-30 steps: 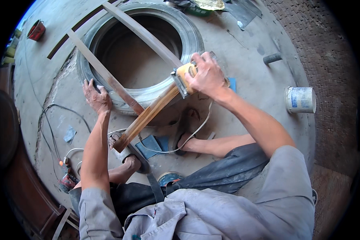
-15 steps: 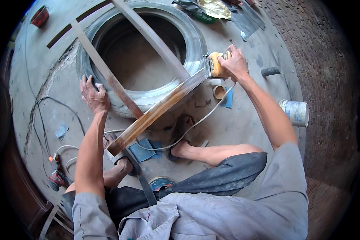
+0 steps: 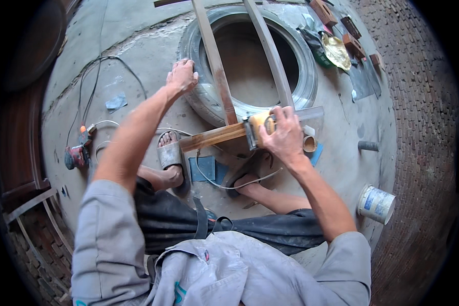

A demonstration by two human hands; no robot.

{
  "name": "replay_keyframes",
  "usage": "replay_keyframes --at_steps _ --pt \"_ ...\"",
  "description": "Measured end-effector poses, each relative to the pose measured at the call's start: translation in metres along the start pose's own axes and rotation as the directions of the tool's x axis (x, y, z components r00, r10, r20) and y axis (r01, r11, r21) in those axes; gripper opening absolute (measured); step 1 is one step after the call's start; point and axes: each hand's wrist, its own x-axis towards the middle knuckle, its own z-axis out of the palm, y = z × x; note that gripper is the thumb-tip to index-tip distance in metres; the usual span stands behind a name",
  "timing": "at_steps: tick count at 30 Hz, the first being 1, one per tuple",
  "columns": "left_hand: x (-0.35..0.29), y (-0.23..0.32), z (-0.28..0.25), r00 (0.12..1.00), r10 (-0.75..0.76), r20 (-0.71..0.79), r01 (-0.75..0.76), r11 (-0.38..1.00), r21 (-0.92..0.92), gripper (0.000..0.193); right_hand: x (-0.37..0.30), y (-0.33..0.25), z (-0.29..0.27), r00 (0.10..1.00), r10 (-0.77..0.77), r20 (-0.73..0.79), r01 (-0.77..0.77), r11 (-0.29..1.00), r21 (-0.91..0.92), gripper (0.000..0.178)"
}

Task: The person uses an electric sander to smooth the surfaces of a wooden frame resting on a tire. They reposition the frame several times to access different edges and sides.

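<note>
My right hand [image 3: 285, 133] is wrapped round a yellow power sander [image 3: 260, 127], which rests on the end rail of a wooden frame [image 3: 214, 136]. The rail is brown on the left and pale on the right. Two long bars run from it across a big worn tyre [image 3: 191, 46] lying flat on the floor. At the tyre's left side is my left hand [image 3: 182, 75], holding nothing, its fingers loosely bent and slightly apart. It is close to the tyre's outer edge; whether it touches cannot be made out. A pale cord [image 3: 224, 186] loops below the rail.
Blue abrasive sheets [image 3: 203, 168] lie between my sandalled feet. A red power tool [image 3: 76, 157] and dark cables [image 3: 86, 76] are at left. At right stand a small cup [image 3: 309, 144], a dark cylinder [image 3: 368, 146] and a white bucket [image 3: 376, 204]. Bricks [image 3: 353, 46] lie far right.
The sander has moved left along the rail, from its right end toward the middle, with my right hand on it. My view has shifted, so the tyre and frame appear farther right.
</note>
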Motion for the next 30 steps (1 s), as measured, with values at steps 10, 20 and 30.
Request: replay_keyframes --at_steps 10,20,30 --pt "-0.227 0.156 -0.128 0.613 0.501 0.610 -0.587 0.806 -0.072 0.022 -0.003 -0.050 0.007 0.980 -0.197 0.022 0.197 0.980 0.000 0.043" --pt "-0.285 0.159 -0.099 0.455 0.676 0.580 -0.860 0.502 0.090 0.048 0.090 -0.065 0.015 0.989 -0.145 0.005 0.145 0.987 -0.061 0.043" --pt "-0.266 0.153 -0.088 0.555 0.662 0.503 -0.807 0.575 0.133 0.044 0.216 -0.091 0.020 0.992 -0.126 0.032 0.129 0.985 -0.117 0.050"
